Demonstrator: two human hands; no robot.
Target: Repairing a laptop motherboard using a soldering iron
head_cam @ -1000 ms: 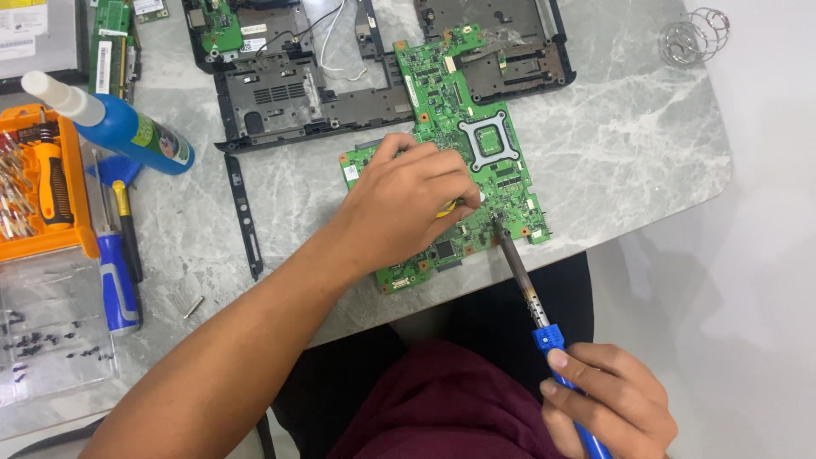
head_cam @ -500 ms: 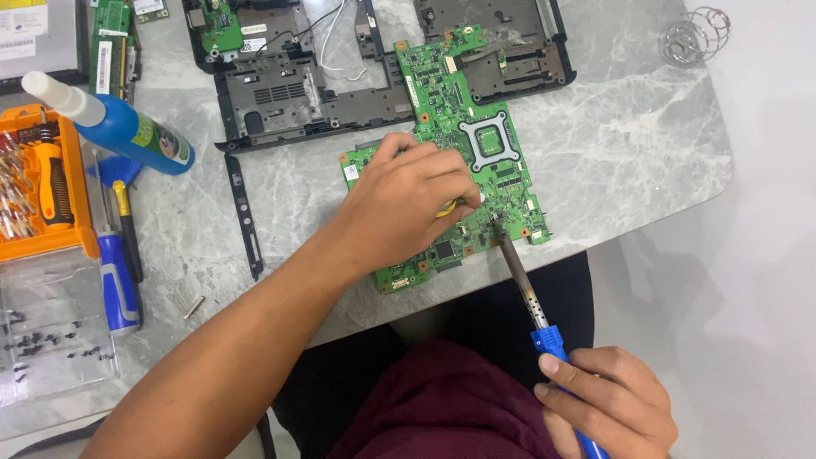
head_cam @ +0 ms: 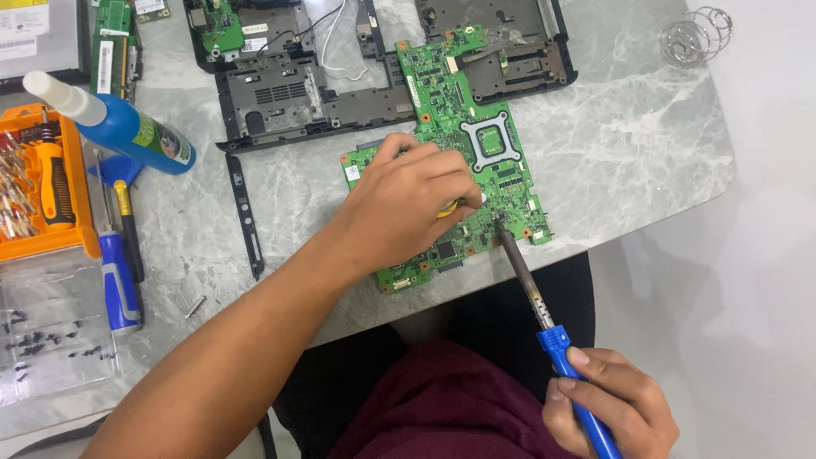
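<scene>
While the tip of the blue-handled soldering iron (head_cam: 544,319) rests on the lower right edge of the green laptop circuit board (head_cam: 459,119), the board lies flat at the near edge of the grey marbled table (head_cam: 646,161). The left hand (head_cam: 408,204) presses down on the board's middle, fingers curled around a small yellow item that is mostly hidden; what it is cannot be told. The right hand (head_cam: 608,404), at five o'clock from the board, grips the iron's blue handle far from the tip.

To work this joint well, in judgement, the tip should meet only the intended pad, the board should stay pinned, and the long reach of the iron calls for a steady wrist.

At twelve o'clock lie black laptop chassis parts (head_cam: 314,93). At two o'clock stands a coiled wire iron stand (head_cam: 697,34). At nine o'clock lie a blue bottle with a white nozzle (head_cam: 127,132), an orange screwdriver bit case (head_cam: 42,183), a blue-handled screwdriver (head_cam: 119,272) and a clear tray of small black screws (head_cam: 51,340).
</scene>
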